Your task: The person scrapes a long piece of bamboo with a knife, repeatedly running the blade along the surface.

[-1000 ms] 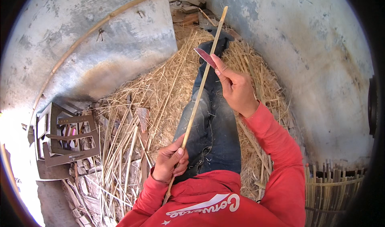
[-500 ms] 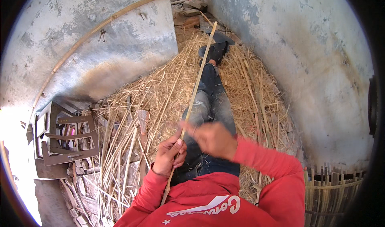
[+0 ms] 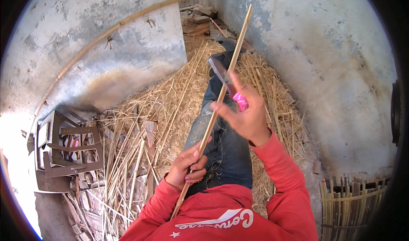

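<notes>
A long pale bamboo strip [image 3: 241,38] slants up across my lap, its lower end against my red shirt. Wrapped round its lower part is my left hand [image 3: 184,167], closed. My right hand [image 3: 252,113] is further up the strip, gripping a knife [image 3: 218,72] with a broad metal blade and something pink at its handle. The blade lies across the strip, tilted to the upper left. My right thumb is at the strip, and the hand is slightly blurred. Whether the cutting edge touches the bamboo I cannot tell.
My outstretched legs [image 3: 230,155] lie over a heap of shavings [image 3: 164,100]. Loose strips [image 3: 134,168] are scattered at left beside a dark metal frame [image 3: 76,168]. A long curved pole [image 3: 121,23] crosses the left wall. A slatted bamboo piece [image 3: 351,209] stands at lower right.
My right hand has moved up and away along the strip, and the knife blade now shows. The strip's far end has swung up and right. My left hand keeps its hold.
</notes>
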A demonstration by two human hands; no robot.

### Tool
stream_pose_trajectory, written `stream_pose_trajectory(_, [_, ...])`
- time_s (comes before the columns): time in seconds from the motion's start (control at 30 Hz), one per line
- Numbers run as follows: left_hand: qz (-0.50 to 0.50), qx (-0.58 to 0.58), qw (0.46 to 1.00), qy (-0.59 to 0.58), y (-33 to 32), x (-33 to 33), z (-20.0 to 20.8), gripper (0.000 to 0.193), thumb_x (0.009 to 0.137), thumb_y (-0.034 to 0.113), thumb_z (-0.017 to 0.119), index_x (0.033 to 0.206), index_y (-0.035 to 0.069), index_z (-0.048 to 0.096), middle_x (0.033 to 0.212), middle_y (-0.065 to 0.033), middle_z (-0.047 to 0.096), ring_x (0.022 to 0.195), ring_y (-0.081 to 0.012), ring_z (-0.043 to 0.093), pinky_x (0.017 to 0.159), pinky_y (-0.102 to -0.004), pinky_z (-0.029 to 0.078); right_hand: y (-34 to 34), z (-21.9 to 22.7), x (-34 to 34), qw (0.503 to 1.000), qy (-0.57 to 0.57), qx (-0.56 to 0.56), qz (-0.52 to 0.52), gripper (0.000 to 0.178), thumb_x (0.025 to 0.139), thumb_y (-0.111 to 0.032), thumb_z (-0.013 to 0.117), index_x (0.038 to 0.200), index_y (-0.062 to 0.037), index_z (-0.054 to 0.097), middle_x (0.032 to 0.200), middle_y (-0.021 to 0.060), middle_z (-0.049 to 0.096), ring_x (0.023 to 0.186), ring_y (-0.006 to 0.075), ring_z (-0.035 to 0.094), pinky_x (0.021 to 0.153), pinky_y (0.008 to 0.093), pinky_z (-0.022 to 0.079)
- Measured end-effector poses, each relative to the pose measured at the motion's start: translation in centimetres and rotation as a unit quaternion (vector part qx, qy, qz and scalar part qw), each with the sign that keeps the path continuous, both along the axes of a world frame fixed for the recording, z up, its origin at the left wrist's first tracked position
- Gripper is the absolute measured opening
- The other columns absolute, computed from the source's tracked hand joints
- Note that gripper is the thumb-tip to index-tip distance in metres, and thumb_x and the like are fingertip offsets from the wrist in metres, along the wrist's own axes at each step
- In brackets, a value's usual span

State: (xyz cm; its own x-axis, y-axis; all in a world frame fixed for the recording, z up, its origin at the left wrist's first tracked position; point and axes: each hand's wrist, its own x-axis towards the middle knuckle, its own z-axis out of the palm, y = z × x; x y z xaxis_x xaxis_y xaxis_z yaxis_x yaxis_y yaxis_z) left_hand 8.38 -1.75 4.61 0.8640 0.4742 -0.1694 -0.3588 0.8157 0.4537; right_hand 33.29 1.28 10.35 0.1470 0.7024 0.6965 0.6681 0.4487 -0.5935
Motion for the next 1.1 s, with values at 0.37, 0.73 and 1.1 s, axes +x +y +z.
stream_pose_trajectory(0.37, [-0.021,0.003,1.000,-0.023,-1.3,-1.4,-1.1,0.064,0.108,0.023,0.053,0.166,0.017,0.026,0.075,0.0011,0.035,0.048,-0.0058,0.031,0.040,-0.0200,0.027,3.9,0.5,4.6,0.997,0.027,0.047,-0.058,0.039,0.098,-0.012,0.070,0.137,-0.0075,0.068,0.086,0.0172,0.072,0.063,0.0122,0.058,0.057,0.0326,0.047])
stream_pose_trajectory(0.73, [0.055,-0.035,0.998,-0.006,-1.8,-2.3,-0.8,0.060,0.107,0.014,0.053,0.163,0.017,0.033,0.074,0.0008,0.035,0.045,-0.0048,0.028,0.037,-0.0200,0.024,-1.6,-0.7,0.6,0.984,-0.041,-0.166,0.045,0.038,0.099,0.000,0.062,0.137,-0.0009,0.065,0.098,0.0237,0.072,0.072,0.0137,0.065,0.065,0.0289,0.051])
stream_pose_trajectory(1.1, [0.024,-0.053,0.998,-0.011,-1.7,-1.1,-0.4,0.059,0.107,0.013,0.052,0.163,0.015,0.033,0.075,0.0019,0.033,0.046,-0.0040,0.026,0.037,-0.0190,0.023,-0.6,-2.0,1.9,0.987,0.046,-0.127,0.093,0.031,0.102,-0.006,0.059,0.131,-0.0034,0.070,0.109,0.0249,0.073,0.069,0.0111,0.068,0.062,0.0331,0.053])
